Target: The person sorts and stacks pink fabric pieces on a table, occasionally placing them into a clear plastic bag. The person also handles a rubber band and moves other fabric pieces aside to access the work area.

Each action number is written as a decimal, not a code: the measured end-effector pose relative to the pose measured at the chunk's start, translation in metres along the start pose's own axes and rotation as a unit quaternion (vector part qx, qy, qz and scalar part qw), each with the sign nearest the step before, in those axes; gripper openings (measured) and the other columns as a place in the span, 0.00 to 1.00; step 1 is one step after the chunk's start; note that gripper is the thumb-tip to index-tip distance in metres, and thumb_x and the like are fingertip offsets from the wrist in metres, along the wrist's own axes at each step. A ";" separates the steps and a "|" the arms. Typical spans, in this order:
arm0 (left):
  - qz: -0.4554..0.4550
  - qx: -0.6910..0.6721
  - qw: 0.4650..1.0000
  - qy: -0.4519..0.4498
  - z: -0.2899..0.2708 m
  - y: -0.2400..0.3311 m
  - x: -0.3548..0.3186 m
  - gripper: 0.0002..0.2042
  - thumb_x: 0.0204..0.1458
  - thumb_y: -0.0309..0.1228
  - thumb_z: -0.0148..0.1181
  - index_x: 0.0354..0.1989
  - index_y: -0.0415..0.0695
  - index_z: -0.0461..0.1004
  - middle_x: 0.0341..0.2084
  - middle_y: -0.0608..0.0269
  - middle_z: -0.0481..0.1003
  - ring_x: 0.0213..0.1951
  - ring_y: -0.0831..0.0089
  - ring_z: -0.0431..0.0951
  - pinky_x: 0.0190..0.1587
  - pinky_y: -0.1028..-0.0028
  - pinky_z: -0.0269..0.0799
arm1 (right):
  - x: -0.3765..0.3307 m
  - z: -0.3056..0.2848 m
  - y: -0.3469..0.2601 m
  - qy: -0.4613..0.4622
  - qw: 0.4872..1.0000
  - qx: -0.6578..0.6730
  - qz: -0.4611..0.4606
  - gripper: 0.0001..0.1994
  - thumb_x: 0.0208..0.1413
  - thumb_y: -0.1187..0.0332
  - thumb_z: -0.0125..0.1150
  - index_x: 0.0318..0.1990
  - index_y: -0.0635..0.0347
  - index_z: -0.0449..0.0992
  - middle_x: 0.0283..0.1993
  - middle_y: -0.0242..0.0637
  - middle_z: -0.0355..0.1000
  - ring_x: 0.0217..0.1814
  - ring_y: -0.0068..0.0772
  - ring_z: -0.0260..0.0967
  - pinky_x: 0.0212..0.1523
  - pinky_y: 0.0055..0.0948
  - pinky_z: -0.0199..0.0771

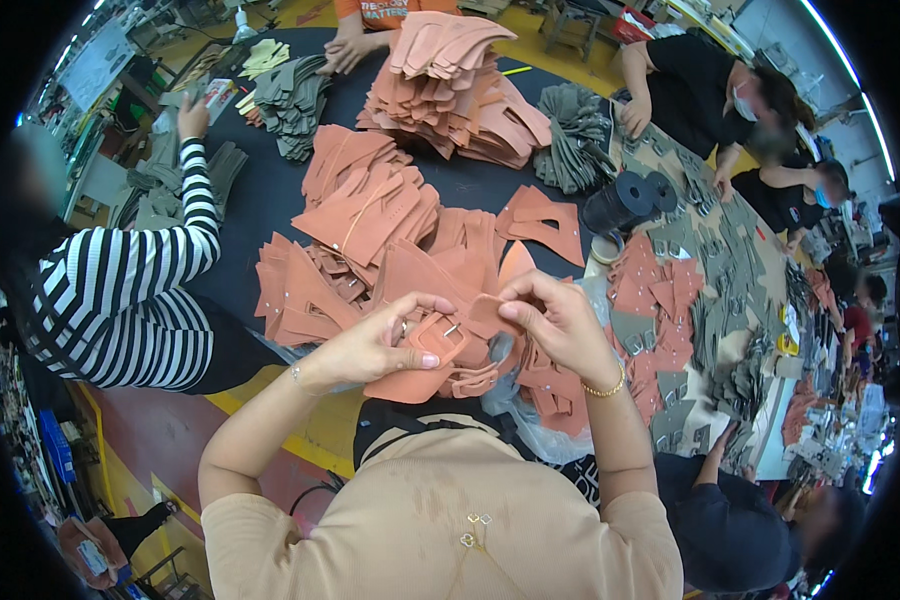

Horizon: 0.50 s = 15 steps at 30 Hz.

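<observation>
My left hand [365,348] is closed on a salmon-coloured leather piece [407,386], with its thumb on top near a buckle covered in the same colour [438,342]. A small metal prong shows in the buckle's opening. Between thumb and forefinger, my right hand [560,322] pinches a rounded salmon strap end [489,314] just right of the buckle. Whether that strap runs through the buckle I cannot tell. Just beyond both hands are heaped salmon leather pieces [365,222], some with cut-out openings.
A taller salmon stack [440,90] stands on the dark table [470,182], near grey-green bundles [292,105]. To the right are black rolls [617,203], a tape roll [606,248] and grey-green buckled straps [715,270]. Clear plastic [530,410] lies by my lap. Several people work around the table.
</observation>
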<state>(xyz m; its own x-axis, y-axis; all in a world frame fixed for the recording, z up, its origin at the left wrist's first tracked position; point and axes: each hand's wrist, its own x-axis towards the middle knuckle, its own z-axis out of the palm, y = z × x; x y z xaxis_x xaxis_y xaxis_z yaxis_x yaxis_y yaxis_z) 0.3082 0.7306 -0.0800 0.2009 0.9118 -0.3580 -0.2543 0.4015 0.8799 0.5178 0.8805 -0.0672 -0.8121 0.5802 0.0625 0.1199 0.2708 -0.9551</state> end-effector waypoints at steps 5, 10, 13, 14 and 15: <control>0.016 -0.016 1.000 0.003 0.006 0.005 0.001 0.32 0.51 0.19 0.63 0.63 0.42 0.56 0.48 0.58 0.72 0.49 0.76 0.74 0.49 0.76 0.73 | 0.006 -0.007 0.006 -0.055 0.996 0.021 0.065 0.08 0.56 0.69 0.64 0.37 0.65 0.78 0.25 0.31 0.74 0.25 0.14 0.65 0.26 0.19 0.64; -0.012 0.019 1.000 -0.008 0.003 0.002 0.004 0.28 0.50 0.19 0.65 0.59 0.39 0.59 0.46 0.55 0.75 0.47 0.77 0.76 0.49 0.76 0.72 | 0.011 -0.008 0.015 -0.095 0.985 0.106 0.096 0.09 0.57 0.68 0.64 0.37 0.65 0.78 0.26 0.26 0.74 0.28 0.09 0.62 0.26 0.16 0.63; -0.023 0.024 0.999 -0.010 0.001 -0.001 0.004 0.24 0.51 0.26 0.67 0.54 0.37 0.63 0.41 0.57 0.76 0.45 0.77 0.76 0.50 0.76 0.70 | 0.013 -0.008 0.022 -0.127 0.979 0.116 0.113 0.09 0.58 0.66 0.64 0.37 0.65 0.78 0.27 0.25 0.73 0.27 0.09 0.60 0.26 0.15 0.62; -0.027 0.022 0.999 -0.009 0.001 -0.002 0.005 0.23 0.52 0.30 0.67 0.52 0.37 0.64 0.40 0.59 0.76 0.44 0.77 0.76 0.50 0.76 0.69 | 0.014 -0.010 0.025 -0.142 0.975 0.114 0.128 0.09 0.58 0.66 0.64 0.37 0.65 0.78 0.26 0.24 0.72 0.27 0.09 0.60 0.25 0.15 0.61; -0.017 0.017 1.000 -0.002 0.001 -0.002 0.005 0.21 0.52 0.29 0.67 0.50 0.38 0.64 0.37 0.59 0.77 0.42 0.78 0.77 0.47 0.77 0.70 | 0.014 -0.010 0.027 -0.151 0.971 0.110 0.146 0.10 0.58 0.66 0.63 0.37 0.65 0.78 0.26 0.23 0.72 0.27 0.09 0.59 0.25 0.14 0.60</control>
<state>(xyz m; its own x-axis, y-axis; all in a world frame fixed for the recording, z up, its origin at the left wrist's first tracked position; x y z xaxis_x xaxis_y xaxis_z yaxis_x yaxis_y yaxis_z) 0.3111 0.7341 -0.0836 0.2125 0.8974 -0.3867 -0.2158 0.4291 0.8771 0.5149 0.9036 -0.0892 -0.8968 0.3459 -0.2759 0.2719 -0.0611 -0.9604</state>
